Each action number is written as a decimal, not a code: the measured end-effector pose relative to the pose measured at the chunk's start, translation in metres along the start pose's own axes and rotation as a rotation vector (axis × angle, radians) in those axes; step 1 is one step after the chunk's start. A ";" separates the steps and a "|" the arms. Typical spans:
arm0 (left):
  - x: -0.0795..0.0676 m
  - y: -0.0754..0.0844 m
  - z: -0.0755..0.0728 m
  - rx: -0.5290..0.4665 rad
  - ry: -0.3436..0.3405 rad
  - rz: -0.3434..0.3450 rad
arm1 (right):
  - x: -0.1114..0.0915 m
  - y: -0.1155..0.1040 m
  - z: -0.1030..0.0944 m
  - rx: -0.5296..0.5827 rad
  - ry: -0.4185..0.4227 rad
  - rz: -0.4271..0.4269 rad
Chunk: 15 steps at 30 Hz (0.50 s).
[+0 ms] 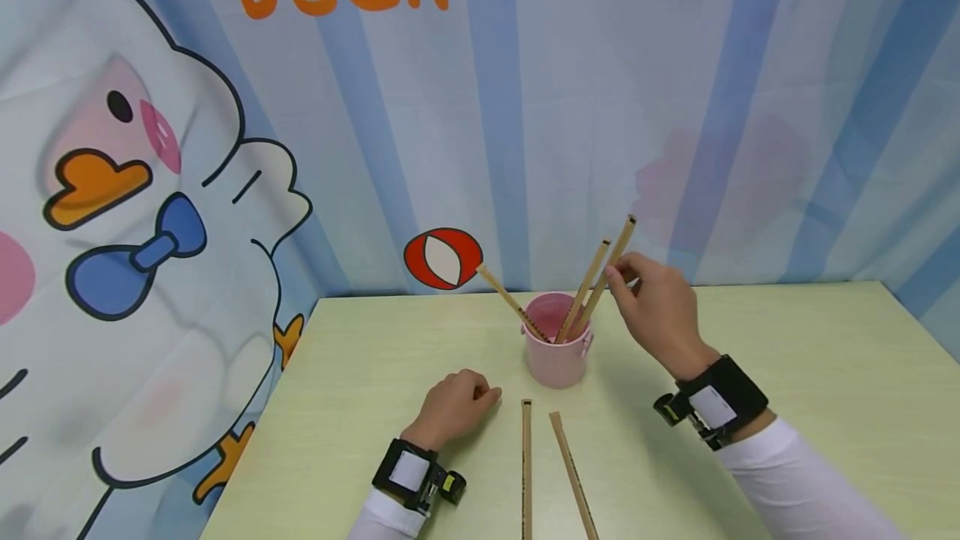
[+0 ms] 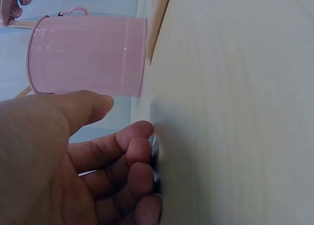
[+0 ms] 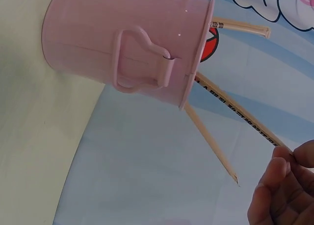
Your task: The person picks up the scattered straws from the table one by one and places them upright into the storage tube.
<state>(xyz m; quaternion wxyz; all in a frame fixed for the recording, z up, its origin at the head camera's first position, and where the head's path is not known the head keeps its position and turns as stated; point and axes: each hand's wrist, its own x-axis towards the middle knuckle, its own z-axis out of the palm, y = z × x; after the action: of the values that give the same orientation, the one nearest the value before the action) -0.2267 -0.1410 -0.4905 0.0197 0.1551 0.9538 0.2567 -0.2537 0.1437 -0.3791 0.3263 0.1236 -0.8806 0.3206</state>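
A small pink metal bucket [image 1: 557, 363] stands near the far edge of the table with three plain wooden pencils in it. My right hand [image 1: 660, 307] pinches the rightmost pencil [image 1: 626, 233] between thumb and fingertips, its lower end inside the bucket. In the right wrist view, dark printing runs along that pencil [image 3: 235, 110]. Beside it leans a second pencil [image 1: 588, 277], while a third pencil [image 1: 501, 288] tilts to the left. My left hand [image 1: 453, 407] rests on the table in front of the bucket, fingers loosely curled and holding nothing.
Two more wooden pencils lie on the pale wood table [image 1: 810, 373]: one pencil [image 1: 527, 465] nearly straight, the other pencil [image 1: 573, 473] slanted to its right. Behind the table hangs a blue striped cloth [image 1: 585, 107] printed with a duck. The bucket's side handle [image 3: 117, 63] faces my right wrist.
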 end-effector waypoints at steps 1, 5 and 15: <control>0.000 0.000 0.000 0.000 0.000 0.001 | -0.001 0.000 0.001 0.000 -0.008 0.004; 0.000 0.000 0.000 0.001 0.001 0.002 | -0.005 0.001 0.005 -0.001 -0.034 0.021; 0.000 -0.001 0.000 -0.010 0.002 -0.001 | -0.011 0.004 0.012 -0.011 -0.085 0.056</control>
<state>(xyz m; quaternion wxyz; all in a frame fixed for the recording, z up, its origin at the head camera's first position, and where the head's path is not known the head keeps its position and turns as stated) -0.2267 -0.1416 -0.4914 0.0195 0.1542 0.9526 0.2616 -0.2533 0.1389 -0.3953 0.2802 0.1105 -0.8985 0.3194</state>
